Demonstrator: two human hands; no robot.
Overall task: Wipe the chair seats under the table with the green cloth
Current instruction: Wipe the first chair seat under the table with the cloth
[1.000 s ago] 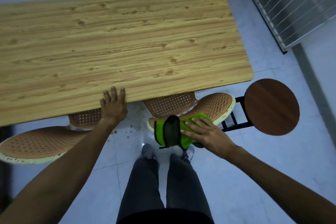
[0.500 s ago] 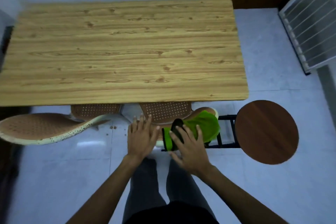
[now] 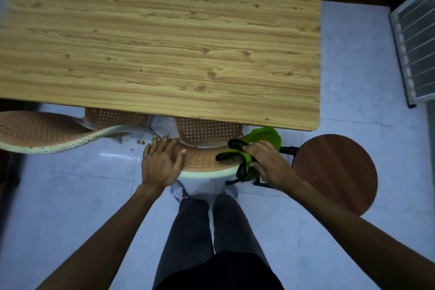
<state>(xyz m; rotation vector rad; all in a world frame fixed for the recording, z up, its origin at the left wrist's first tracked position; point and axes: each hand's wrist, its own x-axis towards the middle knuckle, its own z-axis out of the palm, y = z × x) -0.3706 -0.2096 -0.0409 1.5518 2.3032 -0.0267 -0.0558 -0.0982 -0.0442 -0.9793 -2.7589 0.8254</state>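
green cloth (image 3: 264, 140) lies bunched on the right end of the perforated brown chair seat (image 3: 207, 160) at the table (image 3: 164, 42) edge; the right hand (image 3: 268, 162) pinches it; the left hand (image 3: 161, 162) rests flat, fingers spread, on the seat; a round stool (image 3: 334, 172) stands just beside.

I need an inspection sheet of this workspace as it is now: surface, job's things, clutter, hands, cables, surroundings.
Surface: wooden table, top bare.
Job's things: green cloth on the right end of the near woven chair seat; a second woven chair stands left, rim speckled.
Clutter: small crumbs on the floor.
Hands: left hand flat on the near seat; right hand pressing the cloth.
Cables: nothing seen.
Surroundings: round wooden stool right, white grille far right, pale tiled floor.
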